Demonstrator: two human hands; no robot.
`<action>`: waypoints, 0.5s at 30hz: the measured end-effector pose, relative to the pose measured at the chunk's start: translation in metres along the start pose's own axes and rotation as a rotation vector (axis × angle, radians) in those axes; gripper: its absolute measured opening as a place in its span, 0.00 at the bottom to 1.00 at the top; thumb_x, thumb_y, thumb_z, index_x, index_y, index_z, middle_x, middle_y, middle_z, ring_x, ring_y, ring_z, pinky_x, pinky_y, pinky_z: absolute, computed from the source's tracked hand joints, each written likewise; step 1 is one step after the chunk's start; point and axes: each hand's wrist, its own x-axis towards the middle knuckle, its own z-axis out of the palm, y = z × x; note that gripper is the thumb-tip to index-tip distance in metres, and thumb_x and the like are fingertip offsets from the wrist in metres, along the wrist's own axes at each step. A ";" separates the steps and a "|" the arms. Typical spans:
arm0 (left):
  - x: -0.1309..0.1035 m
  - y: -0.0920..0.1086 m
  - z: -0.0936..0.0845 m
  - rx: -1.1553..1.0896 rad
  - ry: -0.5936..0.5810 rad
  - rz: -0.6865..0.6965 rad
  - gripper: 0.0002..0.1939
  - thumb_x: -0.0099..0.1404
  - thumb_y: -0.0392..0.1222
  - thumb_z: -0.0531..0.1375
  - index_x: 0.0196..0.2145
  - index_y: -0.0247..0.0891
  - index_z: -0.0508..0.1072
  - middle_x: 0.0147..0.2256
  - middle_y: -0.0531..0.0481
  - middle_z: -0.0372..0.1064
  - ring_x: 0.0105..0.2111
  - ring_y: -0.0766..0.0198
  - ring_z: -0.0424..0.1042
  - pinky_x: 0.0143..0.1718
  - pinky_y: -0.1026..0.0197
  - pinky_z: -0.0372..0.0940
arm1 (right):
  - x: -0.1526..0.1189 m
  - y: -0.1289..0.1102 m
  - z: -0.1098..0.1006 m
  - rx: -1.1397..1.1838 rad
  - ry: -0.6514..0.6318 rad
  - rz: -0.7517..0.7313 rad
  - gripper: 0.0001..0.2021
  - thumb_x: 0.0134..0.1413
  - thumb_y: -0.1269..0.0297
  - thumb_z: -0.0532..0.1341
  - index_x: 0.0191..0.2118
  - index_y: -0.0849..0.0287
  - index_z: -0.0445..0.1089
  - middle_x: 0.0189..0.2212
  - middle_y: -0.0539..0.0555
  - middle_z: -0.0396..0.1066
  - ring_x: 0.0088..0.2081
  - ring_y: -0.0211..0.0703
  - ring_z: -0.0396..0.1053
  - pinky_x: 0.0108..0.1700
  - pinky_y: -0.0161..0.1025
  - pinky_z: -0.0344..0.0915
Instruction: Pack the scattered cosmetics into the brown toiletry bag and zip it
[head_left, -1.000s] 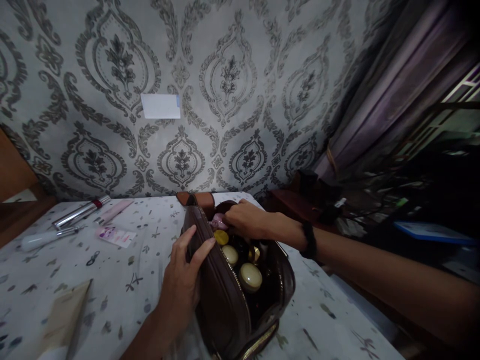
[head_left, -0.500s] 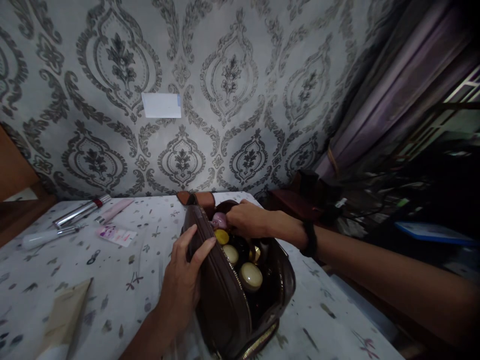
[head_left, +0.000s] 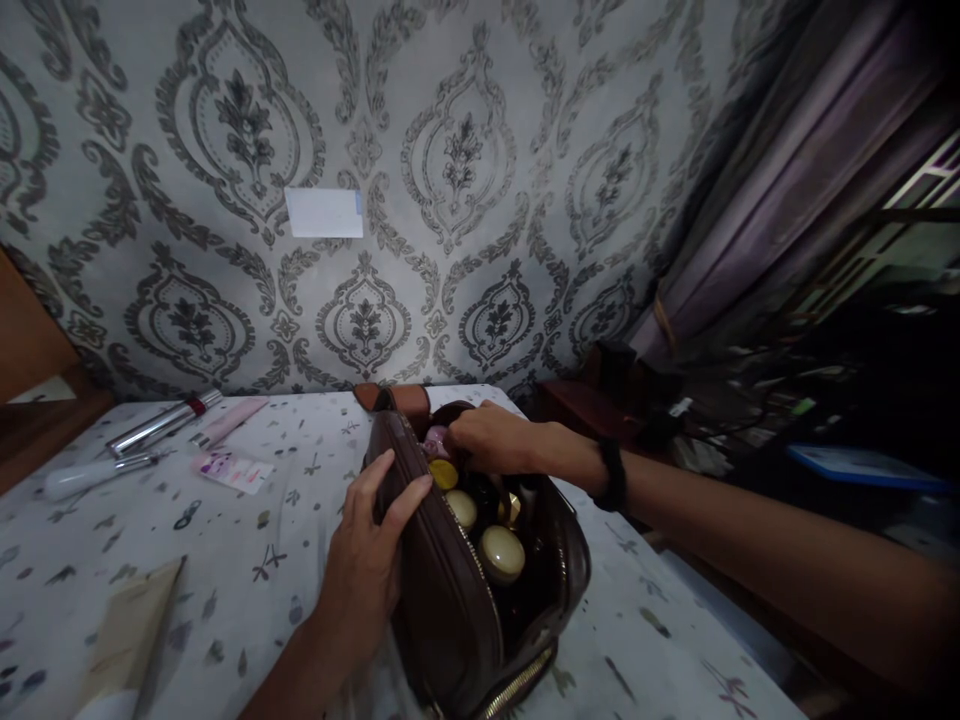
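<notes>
A dark brown zipped bag (head_left: 442,580) stands open on the patterned cloth. Inside it are round cream-lidded containers (head_left: 502,555), a yellow round item (head_left: 443,474), a gold-coloured piece (head_left: 511,510) and a pink item (head_left: 436,441). My left hand (head_left: 367,545) grips the bag's left side, thumb and fingers over its upper edge. My right hand (head_left: 491,438) reaches into the far end of the bag beside the pink item, its fingers curled and the tips hidden.
Left on the cloth (head_left: 247,560) lie a silver tube (head_left: 161,425), a pink tube (head_left: 232,420), a white-handled item (head_left: 90,476), a printed card (head_left: 232,470) and a beige tube (head_left: 135,630). A patterned wall (head_left: 420,200) rises behind; a purple curtain (head_left: 772,200) hangs right.
My right hand has shifted very slightly left within the bag's far end. My left hand and the bag have stayed in place.
</notes>
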 end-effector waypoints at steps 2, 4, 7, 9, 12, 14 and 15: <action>0.001 0.000 0.000 0.001 0.012 0.016 0.32 0.69 0.28 0.50 0.66 0.52 0.59 0.65 0.41 0.51 0.62 0.47 0.59 0.56 0.41 0.67 | -0.001 -0.001 0.000 -0.036 -0.005 -0.006 0.13 0.53 0.72 0.60 0.42 0.60 0.78 0.38 0.61 0.80 0.45 0.53 0.77 0.40 0.39 0.66; 0.002 0.001 -0.001 0.003 0.019 0.030 0.32 0.69 0.28 0.50 0.66 0.52 0.59 0.64 0.41 0.51 0.62 0.47 0.59 0.56 0.41 0.67 | -0.001 -0.001 0.000 -0.053 -0.010 0.003 0.12 0.53 0.71 0.60 0.42 0.60 0.78 0.39 0.61 0.80 0.45 0.52 0.76 0.40 0.39 0.65; 0.002 0.001 -0.001 0.005 0.015 0.031 0.32 0.69 0.29 0.50 0.66 0.52 0.58 0.64 0.41 0.51 0.62 0.47 0.60 0.55 0.40 0.67 | 0.000 0.000 0.001 -0.014 -0.019 0.025 0.11 0.53 0.69 0.61 0.41 0.60 0.79 0.39 0.60 0.80 0.44 0.51 0.77 0.40 0.38 0.65; 0.002 0.000 -0.001 0.003 0.012 0.031 0.32 0.69 0.29 0.50 0.66 0.52 0.58 0.64 0.41 0.51 0.62 0.47 0.59 0.55 0.40 0.67 | 0.001 0.001 0.002 0.013 -0.019 0.029 0.11 0.53 0.68 0.62 0.41 0.59 0.79 0.39 0.59 0.80 0.43 0.50 0.77 0.40 0.37 0.65; 0.002 0.000 -0.001 0.000 -0.001 0.030 0.31 0.69 0.29 0.50 0.67 0.51 0.58 0.65 0.40 0.49 0.62 0.47 0.59 0.55 0.40 0.67 | 0.002 0.003 0.003 0.008 -0.008 0.010 0.11 0.53 0.68 0.61 0.41 0.59 0.79 0.38 0.59 0.80 0.43 0.51 0.77 0.39 0.37 0.65; 0.002 0.000 -0.001 0.001 -0.008 0.024 0.31 0.69 0.30 0.50 0.67 0.52 0.57 0.65 0.41 0.49 0.62 0.47 0.58 0.55 0.39 0.67 | 0.001 0.003 0.004 0.001 -0.003 -0.009 0.11 0.54 0.68 0.61 0.41 0.59 0.80 0.38 0.59 0.80 0.43 0.51 0.77 0.38 0.37 0.64; 0.002 0.000 -0.001 0.001 -0.010 0.022 0.32 0.69 0.30 0.50 0.67 0.52 0.57 0.65 0.41 0.49 0.62 0.47 0.58 0.55 0.39 0.67 | 0.001 0.003 0.004 0.003 -0.001 -0.010 0.11 0.53 0.68 0.61 0.40 0.59 0.80 0.38 0.58 0.80 0.43 0.51 0.77 0.37 0.37 0.64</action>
